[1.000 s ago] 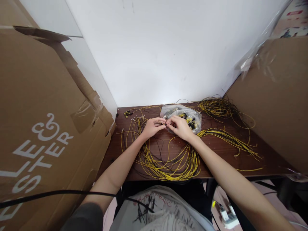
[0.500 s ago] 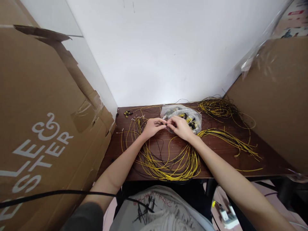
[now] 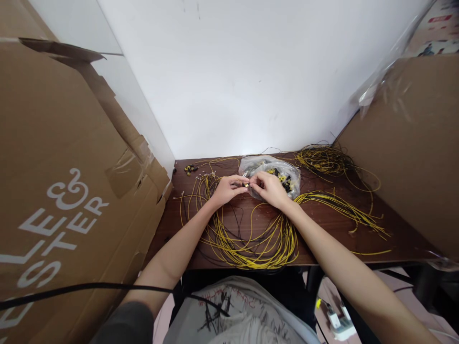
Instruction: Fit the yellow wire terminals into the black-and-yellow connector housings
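Above the middle of the table my left hand point(image 3: 228, 190) pinches a small black and yellow piece point(image 3: 246, 185), too small to name exactly. The fingertips of my right hand point(image 3: 266, 187) are closed at the right side of the same piece. Just behind my hands lies a clear plastic bag point(image 3: 294, 173) holding several black and yellow small parts. A large looped bundle of yellow and black wires point(image 3: 251, 262) rests below and around my wrists, its small pale tips at the left.
On the brown table point(image 3: 322, 248), a tangle of wires point(image 3: 322, 160) sits at the back right and several small black and yellow parts point(image 3: 189, 169) at the back left. Cardboard boxes stand left point(image 3: 89, 143) and right point(image 3: 412, 143). A white wall point(image 3: 251, 86) closes the back.
My right fingertips have drawn slightly to the right, and the yellow of the small piece now shows between my hands. The wires and bag stay where they were.
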The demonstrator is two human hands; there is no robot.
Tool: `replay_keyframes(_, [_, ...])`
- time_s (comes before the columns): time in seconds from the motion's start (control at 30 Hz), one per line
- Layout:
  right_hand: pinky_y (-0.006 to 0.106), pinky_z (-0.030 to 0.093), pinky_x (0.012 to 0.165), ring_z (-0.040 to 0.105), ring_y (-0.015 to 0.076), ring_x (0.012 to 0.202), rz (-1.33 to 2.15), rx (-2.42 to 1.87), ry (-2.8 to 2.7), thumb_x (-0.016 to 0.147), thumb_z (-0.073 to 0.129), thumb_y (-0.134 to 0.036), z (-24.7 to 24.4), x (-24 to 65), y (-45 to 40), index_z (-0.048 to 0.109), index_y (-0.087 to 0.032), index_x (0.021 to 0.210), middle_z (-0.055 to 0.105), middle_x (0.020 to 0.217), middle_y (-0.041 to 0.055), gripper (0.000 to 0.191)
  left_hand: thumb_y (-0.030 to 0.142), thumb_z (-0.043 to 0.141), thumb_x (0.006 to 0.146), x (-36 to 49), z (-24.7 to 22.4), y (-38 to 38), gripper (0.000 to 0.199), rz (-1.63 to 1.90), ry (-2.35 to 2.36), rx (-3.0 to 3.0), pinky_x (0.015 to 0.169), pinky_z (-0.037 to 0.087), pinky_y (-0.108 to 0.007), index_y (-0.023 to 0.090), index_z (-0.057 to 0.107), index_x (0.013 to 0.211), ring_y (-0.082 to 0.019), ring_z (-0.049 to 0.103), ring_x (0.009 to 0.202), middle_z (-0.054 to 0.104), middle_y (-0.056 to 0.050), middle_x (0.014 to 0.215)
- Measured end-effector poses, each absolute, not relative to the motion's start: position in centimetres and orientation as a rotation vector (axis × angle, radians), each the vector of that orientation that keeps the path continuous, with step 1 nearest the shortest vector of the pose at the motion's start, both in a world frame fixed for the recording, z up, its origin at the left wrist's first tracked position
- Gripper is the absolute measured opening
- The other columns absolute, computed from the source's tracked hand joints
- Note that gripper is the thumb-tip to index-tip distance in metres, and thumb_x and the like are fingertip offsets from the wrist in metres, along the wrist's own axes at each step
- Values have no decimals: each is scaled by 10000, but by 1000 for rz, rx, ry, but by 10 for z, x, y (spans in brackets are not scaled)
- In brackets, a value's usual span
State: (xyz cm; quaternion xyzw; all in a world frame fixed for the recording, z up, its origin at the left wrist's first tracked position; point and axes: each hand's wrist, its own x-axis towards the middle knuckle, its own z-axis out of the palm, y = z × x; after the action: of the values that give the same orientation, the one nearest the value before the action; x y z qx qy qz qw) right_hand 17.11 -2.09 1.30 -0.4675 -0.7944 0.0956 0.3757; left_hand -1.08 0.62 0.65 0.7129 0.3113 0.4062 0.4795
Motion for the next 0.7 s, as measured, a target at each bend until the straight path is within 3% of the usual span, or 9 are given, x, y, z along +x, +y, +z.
replay_keyframes(0.27, [245,365,621,515,147,683,241,-1243,-2022,789,578,-210,13,171,-22,562,-182,739,598,745,10,59,222,736,640,-13,4,9,325,965,696,1857,729,527,-294,160,696,956,-140,585,796,579,-48,881])
replay_keyframes(0.7, [260,387,632,526,155,690,257,-1197,-2007,797,561,-215,15,170,-23,576,-178,742,597,740,21,68,204,727,644,-10,7,4,234,1037,792,1873,747,523,-297,136,687,864,-140,579,813,576,-52,872])
